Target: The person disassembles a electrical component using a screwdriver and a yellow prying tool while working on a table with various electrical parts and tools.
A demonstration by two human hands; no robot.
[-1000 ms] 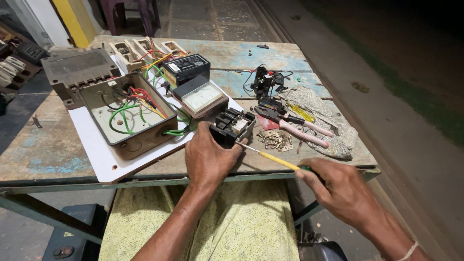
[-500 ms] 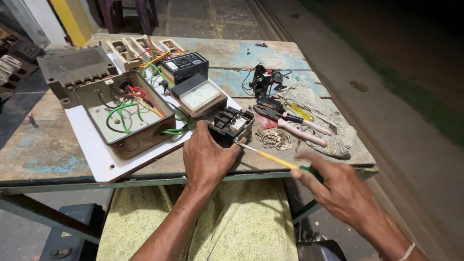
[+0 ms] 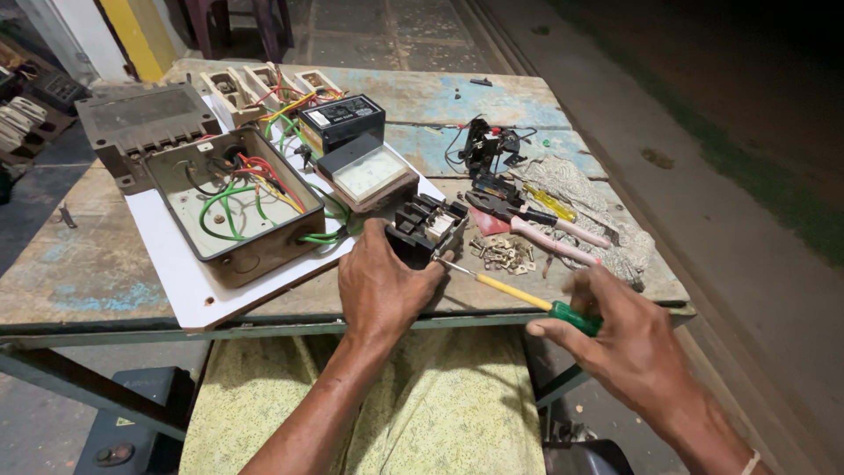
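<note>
**Screwdriver stayed on the switch block**

The left hand (image 3: 380,286) kept gripping the black block (image 3: 427,229) at the table (image 3: 70,290) edge. The right hand (image 3: 629,339) clasped the screwdriver (image 3: 519,295), tip barely shifted against the block: work there continued.

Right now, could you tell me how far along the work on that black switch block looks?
Done: the metal box lies open, its wires exposed, and loose small metal pieces sit on the table. In hand: the left hand steadies the black switch block while the right hand sets the screwdriver tip against it. Left: the block is still outside the box.
</note>
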